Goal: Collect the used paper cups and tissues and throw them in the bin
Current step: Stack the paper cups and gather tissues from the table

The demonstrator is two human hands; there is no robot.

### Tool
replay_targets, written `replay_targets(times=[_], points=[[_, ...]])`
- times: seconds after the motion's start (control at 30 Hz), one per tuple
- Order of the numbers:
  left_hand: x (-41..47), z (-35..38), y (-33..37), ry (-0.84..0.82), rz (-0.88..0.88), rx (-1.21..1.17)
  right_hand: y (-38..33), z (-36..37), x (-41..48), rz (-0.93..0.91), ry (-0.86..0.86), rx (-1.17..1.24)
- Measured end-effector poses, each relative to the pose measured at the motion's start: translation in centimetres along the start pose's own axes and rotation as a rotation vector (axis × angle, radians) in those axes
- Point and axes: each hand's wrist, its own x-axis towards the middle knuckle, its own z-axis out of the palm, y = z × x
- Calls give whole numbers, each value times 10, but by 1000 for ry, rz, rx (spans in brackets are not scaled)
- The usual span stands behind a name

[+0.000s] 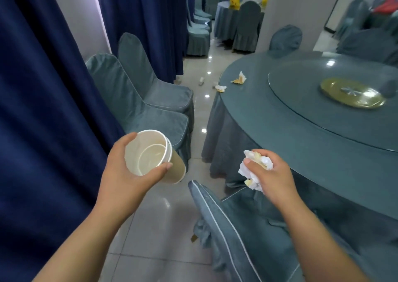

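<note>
Stacked paper cups, brown outside and white inside, are nested and tilted with the mouth toward the camera, near and left of centre, over the floor. The left hand grips them, fingers and thumb curled round the outer wall. The right hand is closed round crumpled tissues, white with yellow staining, held at the near edge of the round table. Farther along the table's left edge lie a stained tissue and, at the rim, a second tissue. A small pale item lies on the tiled floor beyond; its identity cannot be determined. Covered chairs stand at left against navy curtains. Another chair back stands near, below the right hand.
</note>
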Motion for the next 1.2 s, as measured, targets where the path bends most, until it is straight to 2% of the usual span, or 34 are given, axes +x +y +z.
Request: replay_targets(times=[0.2,0.47,0.9,1.2], points=[[68,9,-32,-99,12,20,-3,31,40,-12,51,-29],[202,43,-46,-231,88,32,-19,66,121,-18,108,-193],[379,139,-77,-417,109,-158,-36,122,254,14,317,-246],[525,199,-102,-561,110,-188,-30,178,374,126,452,-305]])
